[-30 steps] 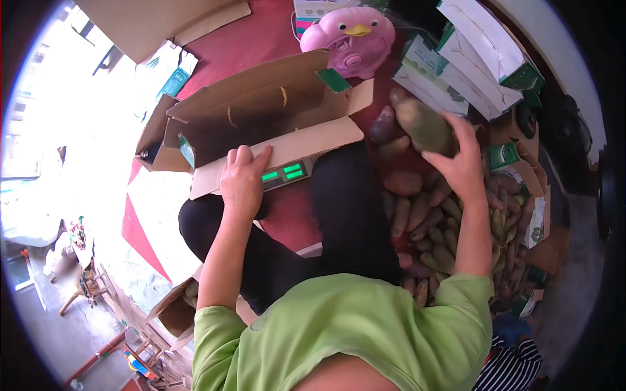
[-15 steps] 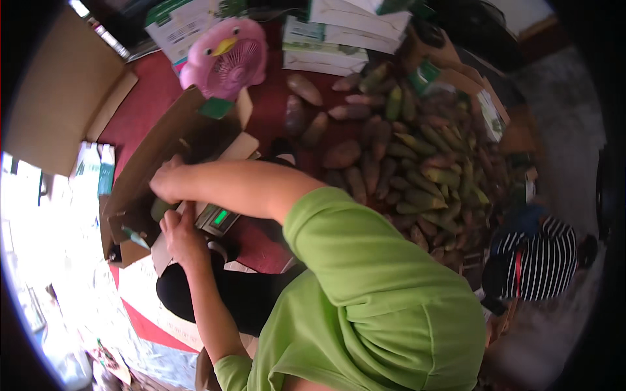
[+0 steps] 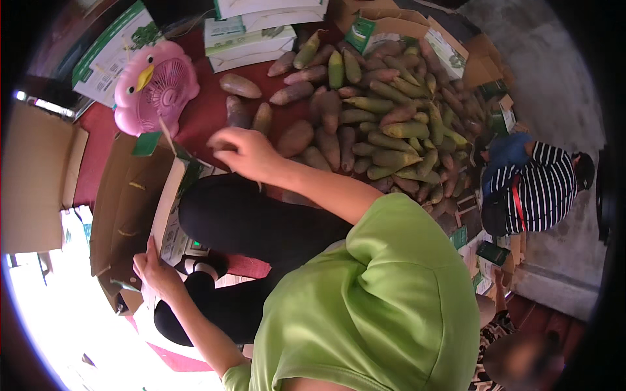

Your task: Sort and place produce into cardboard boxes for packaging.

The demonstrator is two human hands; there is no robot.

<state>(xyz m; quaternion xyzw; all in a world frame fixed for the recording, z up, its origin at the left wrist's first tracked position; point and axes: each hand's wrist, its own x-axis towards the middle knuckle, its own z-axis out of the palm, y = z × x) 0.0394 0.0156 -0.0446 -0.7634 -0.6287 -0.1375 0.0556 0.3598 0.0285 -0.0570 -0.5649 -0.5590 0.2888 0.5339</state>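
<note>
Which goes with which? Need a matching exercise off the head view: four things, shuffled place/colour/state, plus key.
Things
1. Left hand
2. Fan
3. Root vegetables
4. Right hand

Descriptions
A. Pink, toward the upper left of the view
B. To the right of the open cardboard box in the view, apart from it
C. At the edge of the open cardboard box
D. Green and reddish-brown, many heaped together

Pairs: 1-C, 2-A, 3-D, 4-B
</note>
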